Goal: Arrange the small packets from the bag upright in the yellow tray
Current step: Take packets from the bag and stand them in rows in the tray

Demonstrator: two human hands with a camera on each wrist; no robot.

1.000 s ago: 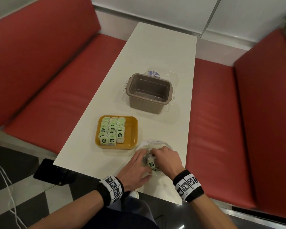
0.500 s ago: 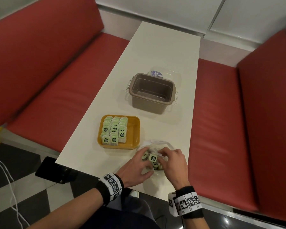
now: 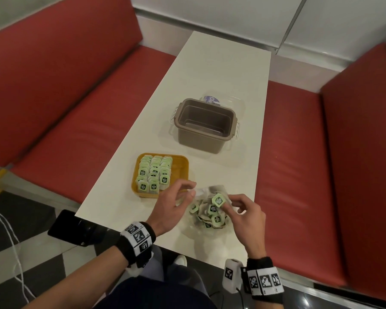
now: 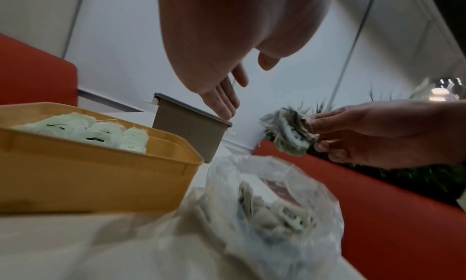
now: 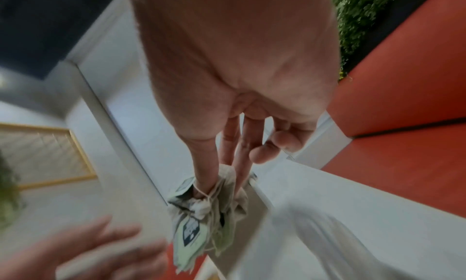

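Observation:
A yellow tray (image 3: 185, 172) (image 4: 88, 174) sits near the table's front left and holds three rows of upright green packets (image 3: 154, 172). Right of it lies a crumpled clear bag (image 3: 206, 229) (image 4: 264, 194) with several loose packets inside. My right hand (image 3: 226, 204) (image 4: 315, 133) (image 5: 221, 184) pinches a small bunch of green packets (image 3: 218, 200) (image 4: 290, 133) (image 5: 196, 224) just above the bag's mouth. My left hand (image 3: 187, 190) (image 4: 244, 81) hovers between tray and bag, fingers straight and holding nothing.
A brown tub (image 3: 205, 126) stands empty behind the tray, with a clear lid (image 3: 228, 101) behind it. A black phone-like object (image 3: 76, 228) lies past the table's near left corner. Red benches (image 3: 299, 152) flank the narrow white table (image 3: 221, 63).
My right hand has lifted a bunch of packets up out of the bag. My left hand has come off the bag, risen and spread towards the tray.

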